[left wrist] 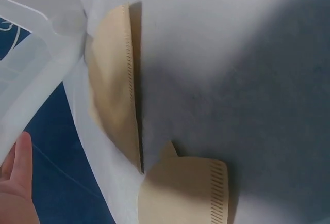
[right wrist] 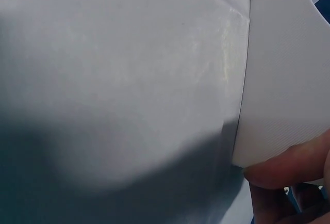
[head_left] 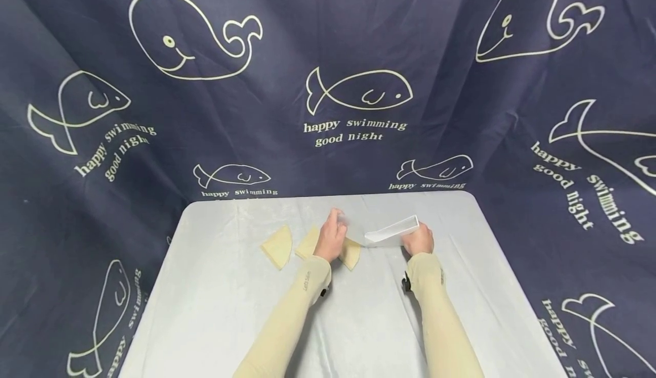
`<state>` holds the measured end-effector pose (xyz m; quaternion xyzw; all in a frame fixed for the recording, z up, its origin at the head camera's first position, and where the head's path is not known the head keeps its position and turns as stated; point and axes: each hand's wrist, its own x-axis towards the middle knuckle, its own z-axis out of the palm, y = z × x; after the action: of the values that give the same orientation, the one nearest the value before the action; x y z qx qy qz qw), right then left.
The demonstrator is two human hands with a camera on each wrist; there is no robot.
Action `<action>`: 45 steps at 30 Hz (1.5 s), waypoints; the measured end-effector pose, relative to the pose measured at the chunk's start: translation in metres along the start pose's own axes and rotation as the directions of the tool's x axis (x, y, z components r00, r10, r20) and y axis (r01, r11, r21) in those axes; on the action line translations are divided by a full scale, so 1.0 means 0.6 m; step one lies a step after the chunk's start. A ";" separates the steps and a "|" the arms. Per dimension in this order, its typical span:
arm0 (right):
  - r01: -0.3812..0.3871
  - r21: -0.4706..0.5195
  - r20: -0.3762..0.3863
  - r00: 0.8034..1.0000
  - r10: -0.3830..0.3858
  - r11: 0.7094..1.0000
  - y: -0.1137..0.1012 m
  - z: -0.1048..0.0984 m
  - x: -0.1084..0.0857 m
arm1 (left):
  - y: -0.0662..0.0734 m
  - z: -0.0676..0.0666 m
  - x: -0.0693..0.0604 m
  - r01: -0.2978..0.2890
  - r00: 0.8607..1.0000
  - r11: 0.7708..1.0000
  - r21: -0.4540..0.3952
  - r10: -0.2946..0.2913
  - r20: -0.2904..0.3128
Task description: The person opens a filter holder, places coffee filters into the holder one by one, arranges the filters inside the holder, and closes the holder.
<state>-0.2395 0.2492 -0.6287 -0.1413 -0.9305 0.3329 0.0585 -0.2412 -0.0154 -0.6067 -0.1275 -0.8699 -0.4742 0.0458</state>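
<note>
A translucent white container (head_left: 393, 231) is held tilted between both hands above the table's far half; its near part is blurred. The left hand (head_left: 331, 237) is at its left end, with fingers extended along its side in the left wrist view (left wrist: 18, 185). Gripping the right end, the right hand (head_left: 419, 239) has its thumb (right wrist: 289, 168) on the container's ribbed wall (right wrist: 283, 79). Fan-shaped tan paper pieces lie beside the left hand: one on the far left (head_left: 279, 247), one in the middle (head_left: 307, 242), one partly behind the hand (head_left: 351, 254).
A pale grey cloth (head_left: 230, 309) with creases covers the table. Behind and at both sides hangs a dark blue curtain (head_left: 287, 36) printed with fish, whales and lettering. The table's far edge runs just beyond the hands.
</note>
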 end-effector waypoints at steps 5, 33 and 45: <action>0.022 -0.013 -0.017 1.000 -0.022 1.000 -0.010 -0.003 0.014 | -0.001 -0.022 0.010 0.047 0.996 0.996 -0.076 -0.042 0.075; 0.037 -0.004 -0.057 0.998 -0.037 0.999 0.011 -0.008 0.026 | -0.200 -0.239 -0.085 0.392 0.915 0.871 0.298 -0.333 -0.230; 0.020 -0.007 -0.016 1.000 -0.020 1.000 0.006 0.007 0.003 | -0.216 -0.211 -0.122 0.387 0.905 0.866 0.317 -0.291 -0.309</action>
<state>-0.2410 0.2500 -0.6340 -0.1349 -0.9324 0.3281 0.0687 -0.2103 -0.2014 -0.6579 0.1003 -0.9393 -0.3143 0.0939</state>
